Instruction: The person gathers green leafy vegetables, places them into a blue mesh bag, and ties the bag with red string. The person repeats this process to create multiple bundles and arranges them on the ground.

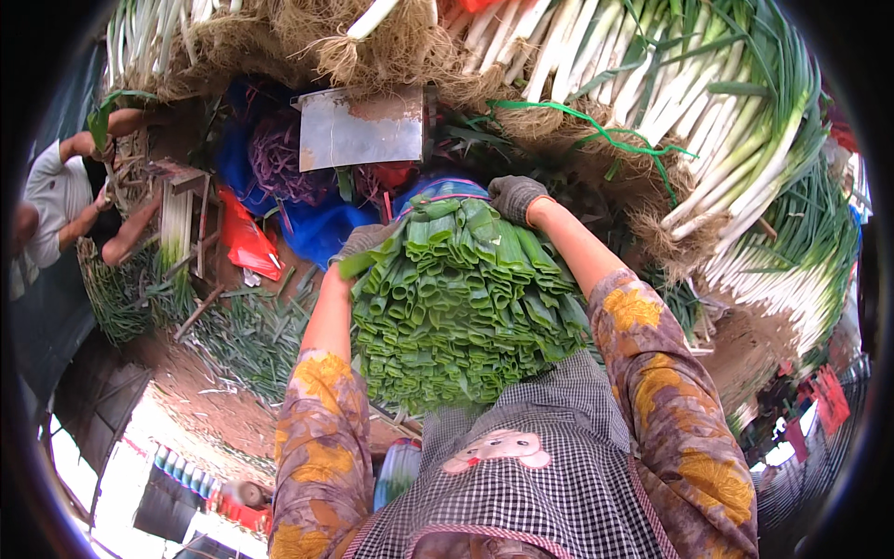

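A thick bundle of green onions [468, 300] stands in front of my apron, its trimmed, hollow green leaf ends facing up towards me. Blue plastic with a pink tie [450, 187] wraps its far side. My left hand [362, 241], in a grey-brown knit glove, holds the bundle's far left side; leaves partly cover its fingers. At the far right edge my right hand [518, 199], gloved alike, curls against the bundle and grips it. The lower part of the bundle is hidden beneath the leaves.
Piled onions with white stalks [698, 133] and roots stand ahead and right. A metal-topped stand [363, 129], purple twine [283, 157] and a red plastic bag [248, 237] lie beyond my left hand. Another person [63, 189] works at far left. Leaf scraps [244, 335] litter the ground.
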